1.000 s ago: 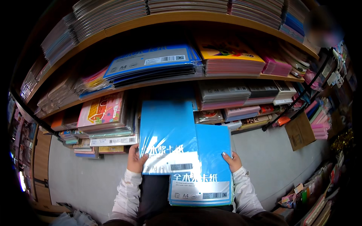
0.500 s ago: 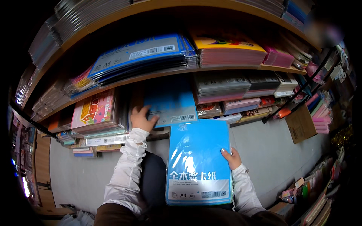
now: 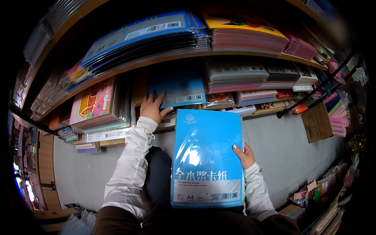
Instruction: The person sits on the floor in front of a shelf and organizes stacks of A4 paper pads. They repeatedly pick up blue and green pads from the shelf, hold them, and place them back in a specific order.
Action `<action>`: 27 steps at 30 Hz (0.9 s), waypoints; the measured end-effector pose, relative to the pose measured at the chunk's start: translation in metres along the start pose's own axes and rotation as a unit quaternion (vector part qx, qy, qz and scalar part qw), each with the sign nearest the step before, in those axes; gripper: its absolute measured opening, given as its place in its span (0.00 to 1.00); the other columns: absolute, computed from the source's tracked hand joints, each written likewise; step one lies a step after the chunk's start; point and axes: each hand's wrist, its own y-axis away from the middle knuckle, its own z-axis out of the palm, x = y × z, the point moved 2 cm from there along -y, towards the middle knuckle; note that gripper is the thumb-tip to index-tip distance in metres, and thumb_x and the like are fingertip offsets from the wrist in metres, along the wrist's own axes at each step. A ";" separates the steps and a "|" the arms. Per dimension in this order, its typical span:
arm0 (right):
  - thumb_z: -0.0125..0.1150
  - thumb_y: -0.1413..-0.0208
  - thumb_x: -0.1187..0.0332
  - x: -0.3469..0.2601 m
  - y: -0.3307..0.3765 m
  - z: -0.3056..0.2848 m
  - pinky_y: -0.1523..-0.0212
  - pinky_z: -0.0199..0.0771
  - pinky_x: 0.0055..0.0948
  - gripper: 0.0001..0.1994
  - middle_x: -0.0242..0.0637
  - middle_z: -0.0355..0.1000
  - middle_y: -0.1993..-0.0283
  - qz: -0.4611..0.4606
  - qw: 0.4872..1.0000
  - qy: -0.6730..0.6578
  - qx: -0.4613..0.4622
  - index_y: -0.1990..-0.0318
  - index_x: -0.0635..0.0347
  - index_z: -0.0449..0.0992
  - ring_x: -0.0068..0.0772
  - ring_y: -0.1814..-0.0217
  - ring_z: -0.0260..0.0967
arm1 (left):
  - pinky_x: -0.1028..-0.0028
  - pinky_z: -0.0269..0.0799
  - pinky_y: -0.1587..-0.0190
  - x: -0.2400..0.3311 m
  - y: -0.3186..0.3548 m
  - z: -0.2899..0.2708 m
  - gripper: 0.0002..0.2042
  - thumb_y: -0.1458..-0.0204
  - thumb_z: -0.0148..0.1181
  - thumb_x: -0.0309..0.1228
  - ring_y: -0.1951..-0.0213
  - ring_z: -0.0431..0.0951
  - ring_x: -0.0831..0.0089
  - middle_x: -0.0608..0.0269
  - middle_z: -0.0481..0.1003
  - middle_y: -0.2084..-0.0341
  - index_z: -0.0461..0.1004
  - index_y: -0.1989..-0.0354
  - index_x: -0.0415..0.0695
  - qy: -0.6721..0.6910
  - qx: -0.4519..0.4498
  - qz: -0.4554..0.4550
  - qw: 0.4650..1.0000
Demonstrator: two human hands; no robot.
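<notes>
A blue pack of card paper (image 3: 209,147) in shiny clear wrapping lies upright in front of my body. My right hand (image 3: 244,156) grips its right edge, thumb on the front and the other fingers hidden behind. On the lower shelf lies another blue pack (image 3: 181,91) with a grey label strip, its far part in shadow. My left hand (image 3: 152,107) rests at that pack's near left corner, fingers spread and thumb stretched along its front edge. It holds nothing that I can see.
Above, a wooden shelf (image 3: 137,64) carries blue packs (image 3: 137,33) and a yellow-topped stack (image 3: 246,35). Grey-topped packs (image 3: 235,74) sit right of the shelved blue pack, a pink booklet stack (image 3: 92,103) left. A cardboard box (image 3: 316,122) stands on the floor at right.
My view has shifted, so the shelves sit higher in it. My left fingers have spread out flatter at the shelved pack's corner. My right hand keeps its grip on the front pack.
</notes>
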 end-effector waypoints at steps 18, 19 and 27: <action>0.59 0.54 0.59 -0.003 0.000 0.001 0.63 0.69 0.24 0.24 0.43 0.69 0.62 0.010 1.000 0.004 0.005 0.56 0.71 0.65 0.28 0.64 0.67 | 0.57 0.53 0.45 -0.017 -0.040 0.018 0.32 0.61 0.57 0.50 0.44 0.52 0.43 0.44 0.53 0.45 0.58 0.45 0.56 0.050 -0.012 -0.003 0.999; 0.59 0.54 0.59 -0.004 0.000 0.002 0.63 0.69 0.24 0.24 0.43 0.69 0.62 0.011 1.000 0.004 0.006 0.56 0.71 0.65 0.28 0.64 0.67 | 0.57 0.52 0.44 -0.016 -0.040 0.017 0.32 0.61 0.58 0.50 0.44 0.51 0.43 0.44 0.53 0.45 0.58 0.45 0.57 0.050 -0.003 0.007 0.999; 0.59 0.54 0.59 -0.005 0.001 0.000 0.62 0.69 0.24 0.24 0.44 0.69 0.61 0.010 1.000 0.006 0.007 0.56 0.71 0.65 0.29 0.63 0.67 | 0.57 0.48 0.42 -0.010 -0.040 0.013 0.32 0.61 0.58 0.48 0.43 0.49 0.44 0.49 0.50 0.42 0.58 0.44 0.58 0.044 -0.005 -0.026 0.999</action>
